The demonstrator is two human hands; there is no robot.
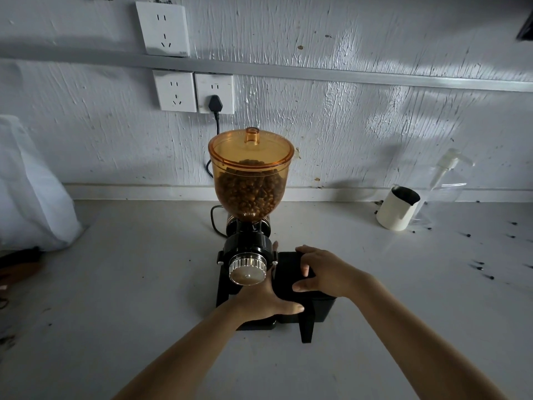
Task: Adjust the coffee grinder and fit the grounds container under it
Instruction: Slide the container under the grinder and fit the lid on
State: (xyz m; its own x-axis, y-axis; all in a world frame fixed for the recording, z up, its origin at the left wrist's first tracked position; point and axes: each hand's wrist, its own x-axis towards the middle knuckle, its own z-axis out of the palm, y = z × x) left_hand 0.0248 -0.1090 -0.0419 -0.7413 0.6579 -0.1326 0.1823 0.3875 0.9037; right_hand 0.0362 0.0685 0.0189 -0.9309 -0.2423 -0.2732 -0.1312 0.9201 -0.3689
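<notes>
A black coffee grinder (248,249) stands at the middle of the grey counter, with an amber hopper (250,174) full of beans on top and a ribbed silver dial (247,268) at its front. The black grounds container (288,280) sits to the right of the dial, beside the grinder's base. My right hand (326,272) grips the container's top from the right. Under the dial, my left hand (264,301) lies with its fingers spread against the container's left side and the grinder's base.
A cream milk jug (396,209) and a clear pump bottle (445,183) stand at the back right. Loose beans (481,268) lie scattered on the right. A white bag (31,192) fills the left. The grinder's cord (215,217) runs to a wall socket (215,93).
</notes>
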